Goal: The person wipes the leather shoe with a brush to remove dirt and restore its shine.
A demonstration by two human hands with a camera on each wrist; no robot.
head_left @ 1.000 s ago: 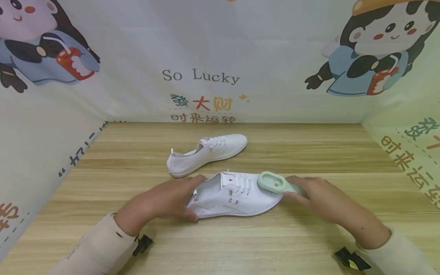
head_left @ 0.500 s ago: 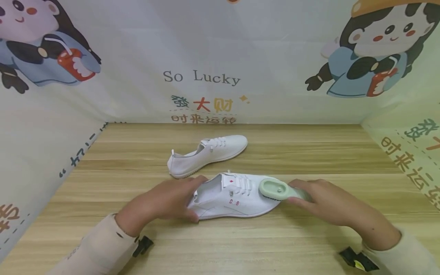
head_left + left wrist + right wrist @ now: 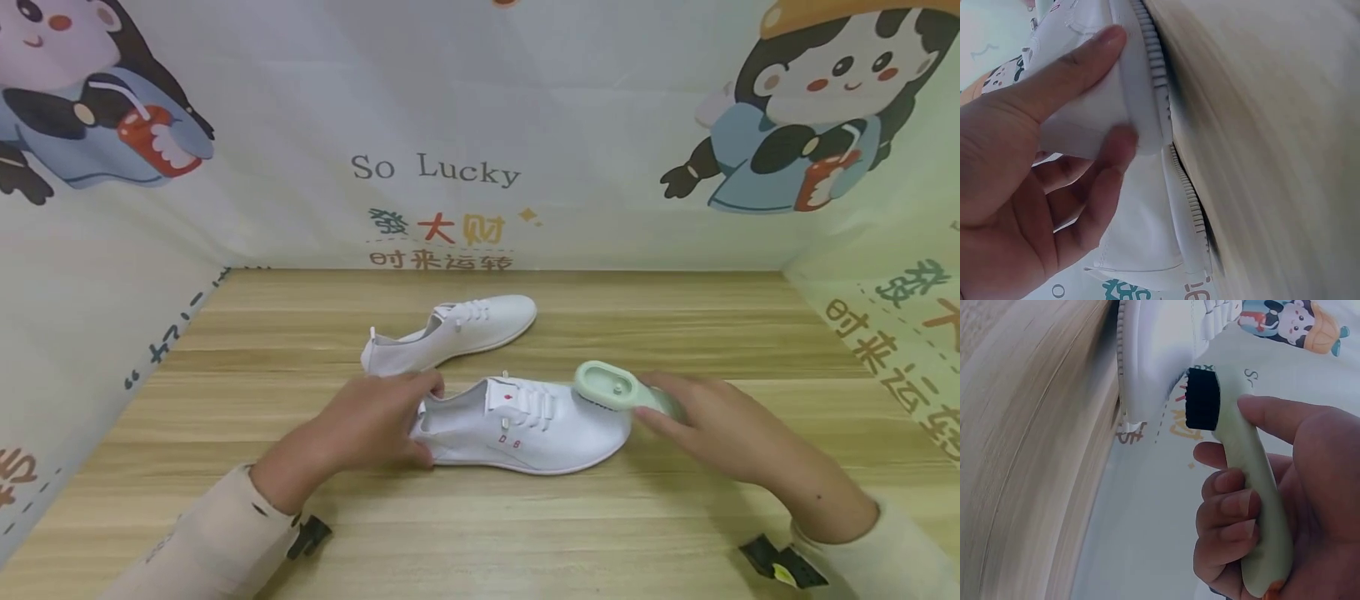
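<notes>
- In the head view, a low-cut white shoe with a smooth, leather-like upper (image 3: 570,442) is laid sole-down on a wood-grained tabletop (image 3: 487,533) between the hands, its toe turned toward the right hand (image 3: 723,433).
- Its heel is gripped by the left hand (image 3: 360,421), apparently so that it is steadied while the front is left exposed.
- A pale green, oval-headed, plastic-looking brush (image 3: 602,385) is gripped by the right hand over the toe, right of the white laces (image 3: 538,407).
- A second white lace-up shoe (image 3: 491,321) is set beyond the left hand, perhaps to be kept aside.
- In the left wrist view, the heel is clasped between thumb and fingers; a ribbed sole edge (image 3: 1155,57) is shown below the smooth upper.
- In the right wrist view, the rounded, matt handle (image 3: 1266,509) is wrapped by curled fingers, the thumb laid against its neck, probably for control.
- Dense, dark bristles (image 3: 1202,400) are faced toward the toe; whether it is touched cannot be told.
</notes>
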